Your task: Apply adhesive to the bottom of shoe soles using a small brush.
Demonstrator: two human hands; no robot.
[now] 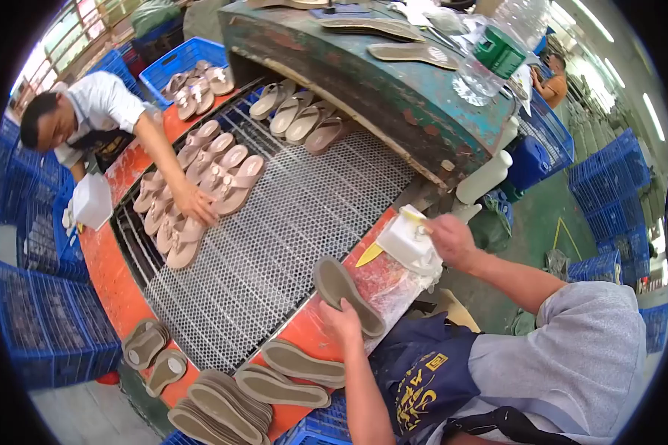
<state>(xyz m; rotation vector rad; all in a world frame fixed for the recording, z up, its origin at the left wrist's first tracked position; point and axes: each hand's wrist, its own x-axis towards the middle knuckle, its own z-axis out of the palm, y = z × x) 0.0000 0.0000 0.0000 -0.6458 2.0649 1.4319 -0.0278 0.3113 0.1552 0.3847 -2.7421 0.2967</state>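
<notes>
My left hand [341, 324] grips an olive-grey shoe sole [346, 294], tilted over the red table edge. Its fingers are partly hidden behind the sole. My right hand [454, 242] is closed at a white plastic tub [410, 243] on the table's right corner. A small yellowish thing shows by its fingertips, too little to name. Beside the tub lies a pointed yellow piece [369, 254]. Nearer my left forearm, loose soles [303, 363] and a stack of soles [223, 408] rest along the red edge.
A mesh conveyor [252, 297] carries beige sandals [234, 182] toward a green metal housing [364, 81]. Across it, a co-worker's hand [193, 202] touches the sandals. Blue crates [48, 315] stand at the left. A plastic bottle [486, 63] tops the housing; a white bottle [485, 176] stands beside it.
</notes>
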